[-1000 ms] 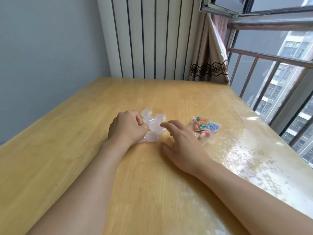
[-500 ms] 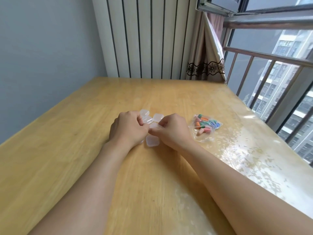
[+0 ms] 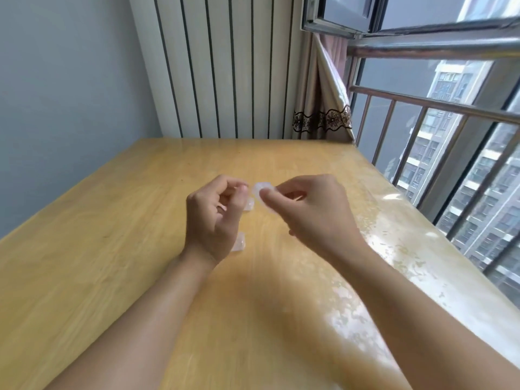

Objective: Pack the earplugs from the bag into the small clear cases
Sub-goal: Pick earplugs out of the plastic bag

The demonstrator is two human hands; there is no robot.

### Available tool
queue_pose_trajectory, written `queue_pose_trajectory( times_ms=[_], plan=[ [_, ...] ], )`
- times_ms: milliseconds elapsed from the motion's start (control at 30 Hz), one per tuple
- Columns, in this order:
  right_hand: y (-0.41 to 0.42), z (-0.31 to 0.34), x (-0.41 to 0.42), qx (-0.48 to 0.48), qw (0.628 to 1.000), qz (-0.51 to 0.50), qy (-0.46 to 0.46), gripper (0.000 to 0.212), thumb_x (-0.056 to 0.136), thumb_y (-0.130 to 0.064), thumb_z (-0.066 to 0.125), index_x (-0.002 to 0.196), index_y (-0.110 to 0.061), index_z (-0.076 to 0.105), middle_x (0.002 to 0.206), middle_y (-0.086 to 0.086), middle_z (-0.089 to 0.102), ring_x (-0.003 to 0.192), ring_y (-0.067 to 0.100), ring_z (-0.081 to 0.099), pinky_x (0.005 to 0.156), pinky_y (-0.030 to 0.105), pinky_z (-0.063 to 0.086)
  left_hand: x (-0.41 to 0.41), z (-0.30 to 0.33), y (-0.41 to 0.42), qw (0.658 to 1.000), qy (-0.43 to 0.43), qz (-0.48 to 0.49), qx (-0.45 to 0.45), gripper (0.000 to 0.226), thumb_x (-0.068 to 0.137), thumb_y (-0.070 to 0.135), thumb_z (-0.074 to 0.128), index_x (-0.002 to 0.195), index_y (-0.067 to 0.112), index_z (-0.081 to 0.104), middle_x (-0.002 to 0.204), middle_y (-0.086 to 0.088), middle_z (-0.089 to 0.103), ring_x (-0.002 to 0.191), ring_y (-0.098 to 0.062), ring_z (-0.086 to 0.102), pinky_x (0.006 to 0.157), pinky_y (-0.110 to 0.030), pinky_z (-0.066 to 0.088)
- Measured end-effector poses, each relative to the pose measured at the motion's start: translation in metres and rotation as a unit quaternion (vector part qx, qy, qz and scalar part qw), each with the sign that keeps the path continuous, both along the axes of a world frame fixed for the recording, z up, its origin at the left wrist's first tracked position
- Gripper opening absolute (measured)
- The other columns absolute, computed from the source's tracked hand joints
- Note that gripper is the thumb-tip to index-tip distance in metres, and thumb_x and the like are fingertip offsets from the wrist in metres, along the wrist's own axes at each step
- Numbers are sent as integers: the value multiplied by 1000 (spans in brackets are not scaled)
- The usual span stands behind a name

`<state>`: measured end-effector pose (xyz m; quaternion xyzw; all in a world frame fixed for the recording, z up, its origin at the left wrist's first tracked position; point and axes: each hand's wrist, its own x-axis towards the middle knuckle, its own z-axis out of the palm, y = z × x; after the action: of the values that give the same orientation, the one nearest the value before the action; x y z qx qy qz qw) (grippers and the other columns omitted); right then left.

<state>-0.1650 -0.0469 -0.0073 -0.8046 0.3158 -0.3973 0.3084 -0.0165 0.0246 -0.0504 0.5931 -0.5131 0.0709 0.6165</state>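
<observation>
A person's two bare forearms reach over a pale yellow wooden desk (image 3: 118, 249) beside a barred window. The right hand (image 3: 306, 209) is raised above the desk, its thumb and fingers (image 3: 266, 196) pinched on a small clear plastic case (image 3: 261, 188) that sticks out to the left. The left hand (image 3: 215, 213) hovers just beside it, fingers curled loosely inward with their tips near the case; they appear to hold nothing. The case lies between the two hands, nearest the left fingertips, so the left hand looks best placed to help open it. Two more small clear plastic cases (image 3: 239, 242) peek out from behind the left hand, resting on the desk. The bag of earplugs cannot be seen in this view, probably hidden behind the right hand.
</observation>
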Motion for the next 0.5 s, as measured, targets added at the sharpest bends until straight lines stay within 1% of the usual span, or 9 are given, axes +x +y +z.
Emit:
queue_pose_trajectory(
  times_ms=[33,100,167,233,333,367,433,467,500],
  plan=[
    [-3,1,-12,99,994,47,-24,37,86,-39,72,82,-2,76,67,17,67,54,16,58,53,34,50,-11,1,1,998,41,-49,14,39,87,45,54,100,13,72,72,6,64,66,-9,62,56,-28,49],
    [-8,-5,-29,257,956,128,-59,29,92,-34,70,90,-6,79,72,8,65,68,15,59,60,27,50,-31,0,1,986,102,-117,67,47,80,48,67,116,18,68,87,5,68,77,-13,69,55,-40,57],
    [-10,-15,-35,336,919,182,-97,26,97,-30,65,95,-8,79,80,6,63,75,15,57,64,25,49,-42,-5,-2,981,110,-126,100,53,73,42,83,120,24,65,95,10,68,82,-11,72,58,-46,60],
    [-12,-19,-37,356,908,193,-104,24,99,-27,61,98,-10,78,79,7,59,70,14,54,64,25,48,-45,-9,-7,985,84,-106,110,56,70,36,90,120,29,64,98,12,68,83,-7,72,60,-44,61],
    [-13,-16,-37,390,900,167,-102,22,99,-23,58,102,-9,74,81,13,58,66,16,52,61,26,49,-42,-11,-9,985,64,-111,112,65,67,45,87,126,35,62,100,15,64,87,-7,71,59,-37,60],
    [-13,-15,-37,403,895,161,-103,21,98,-23,58,98,-13,75,80,13,58,65,17,52,61,26,48,-41,-11,-9,985,55,-118,113,66,67,47,87,126,38,61,102,16,63,87,-8,71,58,-36,60],
    [-14,-15,-37,413,890,161,-104,26,97,-23,59,83,-21,80,73,10,57,62,16,51,60,27,46,-41,-10,-8,984,32,-132,116,62,66,46,85,124,39,63,107,14,64,89,-11,71,57,-40,61],
    [-15,-15,-38,419,888,160,-106,27,97,-23,59,80,-22,80,72,10,57,60,17,52,59,27,46,-41,-9,-8,983,26,-135,119,61,67,44,86,124,38,64,109,11,65,90,-13,72,57,-42,60],
    [-16,-15,-39,422,886,162,-104,24,96,-24,60,85,-20,80,72,12,57,60,17,52,59,27,46,-41,-9,-8,983,27,-135,124,61,67,41,89,124,36,65,111,9,66,90,-14,72,57,-43,60]
  ],
)
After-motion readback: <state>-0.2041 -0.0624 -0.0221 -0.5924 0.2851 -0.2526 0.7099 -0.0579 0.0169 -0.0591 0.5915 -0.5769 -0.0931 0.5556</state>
